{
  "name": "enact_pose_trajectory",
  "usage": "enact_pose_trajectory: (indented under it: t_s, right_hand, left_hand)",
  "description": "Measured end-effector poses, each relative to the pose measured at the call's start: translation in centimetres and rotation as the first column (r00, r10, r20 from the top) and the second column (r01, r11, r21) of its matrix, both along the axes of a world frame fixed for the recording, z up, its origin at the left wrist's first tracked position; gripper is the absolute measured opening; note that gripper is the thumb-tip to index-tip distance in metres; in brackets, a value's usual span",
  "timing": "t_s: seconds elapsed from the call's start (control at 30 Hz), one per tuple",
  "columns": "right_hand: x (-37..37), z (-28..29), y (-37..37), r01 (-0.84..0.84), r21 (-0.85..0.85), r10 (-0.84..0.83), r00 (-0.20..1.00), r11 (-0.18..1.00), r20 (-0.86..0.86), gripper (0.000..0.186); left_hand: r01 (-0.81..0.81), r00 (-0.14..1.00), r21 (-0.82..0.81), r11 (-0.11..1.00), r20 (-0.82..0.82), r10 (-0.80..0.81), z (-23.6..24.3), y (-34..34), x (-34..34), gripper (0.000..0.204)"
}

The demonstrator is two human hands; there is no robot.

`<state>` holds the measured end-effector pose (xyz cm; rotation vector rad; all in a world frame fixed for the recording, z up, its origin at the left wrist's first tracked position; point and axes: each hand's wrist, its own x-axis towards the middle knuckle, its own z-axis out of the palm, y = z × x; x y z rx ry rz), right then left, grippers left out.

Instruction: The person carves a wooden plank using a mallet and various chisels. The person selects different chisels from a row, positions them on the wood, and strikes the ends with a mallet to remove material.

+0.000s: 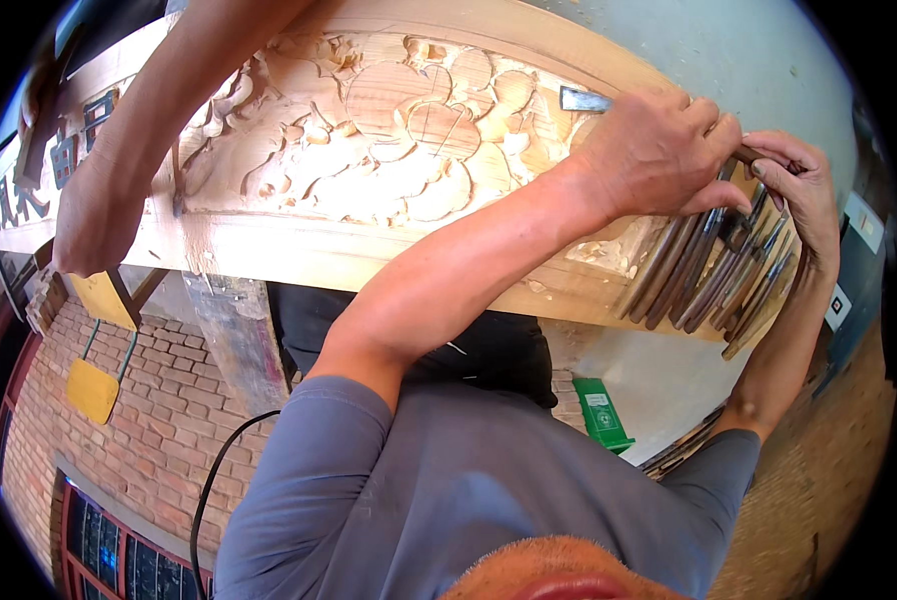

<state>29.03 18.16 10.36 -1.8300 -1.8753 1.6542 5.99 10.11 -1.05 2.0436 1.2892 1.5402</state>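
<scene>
Brown handles (684, 270) crowd the panel's (549, 290) edge — left hand (659, 150) and right hand (797, 180) grip one chisel (585, 100) (room leftward).

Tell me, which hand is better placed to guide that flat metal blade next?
Left, I'd judge: the left hand is close beside the metal blade, while the right hand is farther away, near the wooden tool handles.

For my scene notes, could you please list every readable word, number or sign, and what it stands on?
Pale board: large dark characters, partly covered; wording not copied.
Green bin: white symbol; label text too small to read.
White plate: small dark mark, too small to read.
</scene>
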Motion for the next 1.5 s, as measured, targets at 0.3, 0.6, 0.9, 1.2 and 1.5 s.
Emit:
enact_pose_trajectory:
  t_s: [0.3, 0.6, 0.9, 1.2, 1.5]
  right_hand:
    - [-0.8, -1.7, 2.0, -0.039, 0.03, 0.041, 0.996, 0.999, -0.08, 0.024]
    - [-1.2, -2.4, 3.9, -0.175, 0.035, 0.177, 0.982, 0.984, -0.066, 0.023]
    - [-0.2, -4.8, 6.7, -0.305, -0.001, 0.305, 0.952, 0.952, 0.006, 0.021]
    - [-0.8, -5.9, 7.4, -0.349, 0.046, 0.351, 0.936, 0.936, -0.034, 0.022]
    - [-3.5, -5.9, 7.4, -0.35, -0.016, 0.349, 0.936, 0.936, -0.049, 0.022]
  left_hand:
    - [-0.19, 0.978, -0.019, 0.982, -0.085, 0.188, -0.7, 0.6, -0.2, 0.048]
    - [-0.18, 0.983, -0.187, 0.966, 0.001, 0.184, -0.5, 0.8, -0.4, 0.037]
    - [-0.136, 0.99, -0.216, 0.967, 0.017, 0.143, 0.3, 1.3, -1.1, 0.022]
    - [-0.152, 0.985, -0.234, 0.96, 0.038, 0.165, -0.2, 1.6, -1.2, 0.025]
    - [-0.254, 0.962, -0.277, 0.927, 0.028, 0.272, 0.8, 1.1, -2.0, 0.021]
